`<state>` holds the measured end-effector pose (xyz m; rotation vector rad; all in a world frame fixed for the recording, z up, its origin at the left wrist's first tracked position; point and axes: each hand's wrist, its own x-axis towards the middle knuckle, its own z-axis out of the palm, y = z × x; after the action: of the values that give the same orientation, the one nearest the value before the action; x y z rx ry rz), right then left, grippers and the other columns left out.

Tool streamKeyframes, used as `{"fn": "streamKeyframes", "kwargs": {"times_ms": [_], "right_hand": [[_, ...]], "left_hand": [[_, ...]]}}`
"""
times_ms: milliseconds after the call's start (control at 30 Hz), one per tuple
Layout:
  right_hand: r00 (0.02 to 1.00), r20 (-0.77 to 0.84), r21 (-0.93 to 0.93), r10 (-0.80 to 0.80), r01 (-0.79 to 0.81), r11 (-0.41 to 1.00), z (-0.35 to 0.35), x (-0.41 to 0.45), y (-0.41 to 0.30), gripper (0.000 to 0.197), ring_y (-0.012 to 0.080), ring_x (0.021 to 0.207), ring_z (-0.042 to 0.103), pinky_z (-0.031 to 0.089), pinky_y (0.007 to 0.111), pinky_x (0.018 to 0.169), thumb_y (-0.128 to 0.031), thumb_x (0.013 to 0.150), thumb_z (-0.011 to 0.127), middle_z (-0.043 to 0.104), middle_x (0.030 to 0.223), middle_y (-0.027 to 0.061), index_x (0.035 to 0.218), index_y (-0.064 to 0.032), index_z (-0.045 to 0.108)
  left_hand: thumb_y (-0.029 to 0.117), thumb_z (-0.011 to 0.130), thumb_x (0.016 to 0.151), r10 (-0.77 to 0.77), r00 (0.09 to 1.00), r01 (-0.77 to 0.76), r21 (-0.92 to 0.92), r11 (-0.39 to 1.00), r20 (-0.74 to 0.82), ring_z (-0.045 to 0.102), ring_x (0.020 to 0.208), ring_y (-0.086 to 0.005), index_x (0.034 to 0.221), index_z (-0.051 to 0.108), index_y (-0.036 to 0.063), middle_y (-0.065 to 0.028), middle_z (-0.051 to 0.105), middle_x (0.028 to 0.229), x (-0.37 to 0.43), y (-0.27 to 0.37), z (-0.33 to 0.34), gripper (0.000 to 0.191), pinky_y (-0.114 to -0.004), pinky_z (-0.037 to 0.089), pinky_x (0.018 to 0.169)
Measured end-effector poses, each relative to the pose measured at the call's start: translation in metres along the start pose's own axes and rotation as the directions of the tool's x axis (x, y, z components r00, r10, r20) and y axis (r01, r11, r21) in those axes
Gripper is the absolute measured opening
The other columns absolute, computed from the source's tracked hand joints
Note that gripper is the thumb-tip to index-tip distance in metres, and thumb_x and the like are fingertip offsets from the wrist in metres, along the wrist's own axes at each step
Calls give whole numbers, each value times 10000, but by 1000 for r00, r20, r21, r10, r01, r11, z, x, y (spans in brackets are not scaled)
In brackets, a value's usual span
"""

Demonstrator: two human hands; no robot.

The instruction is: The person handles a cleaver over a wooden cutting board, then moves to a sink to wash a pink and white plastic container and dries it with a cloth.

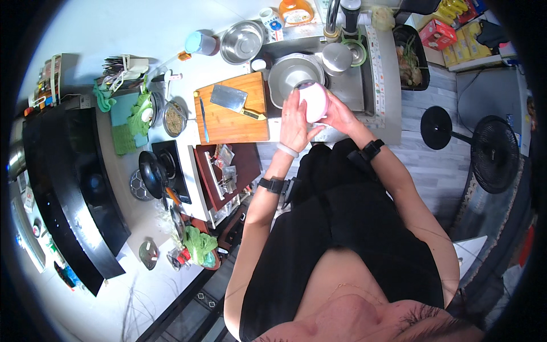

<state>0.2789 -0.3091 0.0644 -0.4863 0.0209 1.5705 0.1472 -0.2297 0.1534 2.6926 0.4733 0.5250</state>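
Observation:
Between my hands, over the near edge of the sink, is a rounded white and pink object [314,102]; its kind is not clear. My left hand [294,122] lies against its left side with the fingers extended. My right hand [339,114] holds it from the right, partly hidden behind it. Just beyond stands a metal basin [295,70] in the sink [366,85]. To the left, a cleaver [230,98] and a small knife with a blue handle [203,117] rest on a wooden cutting board [233,132].
An empty steel bowl [242,42] and an orange bottle [295,12] stand behind the board and sink. Below the board a drawer [230,188] is pulled out. Further left are a bowl of food [174,122] and a wok [150,173] by the stove. A fan [495,154] stands at right.

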Motion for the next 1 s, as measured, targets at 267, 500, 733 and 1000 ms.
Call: {"fn": "streamKeyframes", "kwargs": {"times_ms": [267, 500, 733, 1000], "right_hand": [[985, 53, -22, -161, 163, 986, 14, 1, 5, 462, 186, 1173, 346, 366, 411, 895, -341, 881, 389, 348, 1269, 36, 1293, -178, 258], [955, 123, -38, -271, 278, 960, 31, -5, -2, 535, 187, 1201, 305, 338, 399, 931, -317, 867, 439, 312, 1289, 58, 1313, -150, 193], [969, 246, -108, -23, 51, 993, 35, -6, -16, 570, 201, 1198, 314, 358, 400, 921, -350, 857, 454, 300, 1301, 62, 1321, -162, 181], [930, 270, -216, -248, 310, 926, 51, -2, -11, 562, 201, 1193, 295, 342, 406, 923, -311, 855, 470, 288, 1285, 68, 1318, -164, 187]], "left_hand": [[316, 785, 493, -196, 981, 195, -118, 974, 3, 260, 1170, -423, 1227, 217, -49, -297, 205, 1276, 17, -2, 0, 997, -455, 271, 950], [261, 790, 433, -228, 973, 220, -153, 963, -37, 286, 1119, -385, 1296, 145, -5, -237, 253, 1207, 25, 4, -6, 1109, -443, 277, 945], [259, 777, 431, -170, 985, 167, -169, 971, -5, 261, 1138, -370, 1305, 120, -3, -229, 246, 1212, 17, 0, -15, 1124, -435, 273, 950], [362, 770, 478, -408, 913, 391, -244, 887, -21, 266, 1127, -356, 1297, 124, -27, -229, 262, 1206, 14, 4, -8, 1113, -419, 259, 951]]}}
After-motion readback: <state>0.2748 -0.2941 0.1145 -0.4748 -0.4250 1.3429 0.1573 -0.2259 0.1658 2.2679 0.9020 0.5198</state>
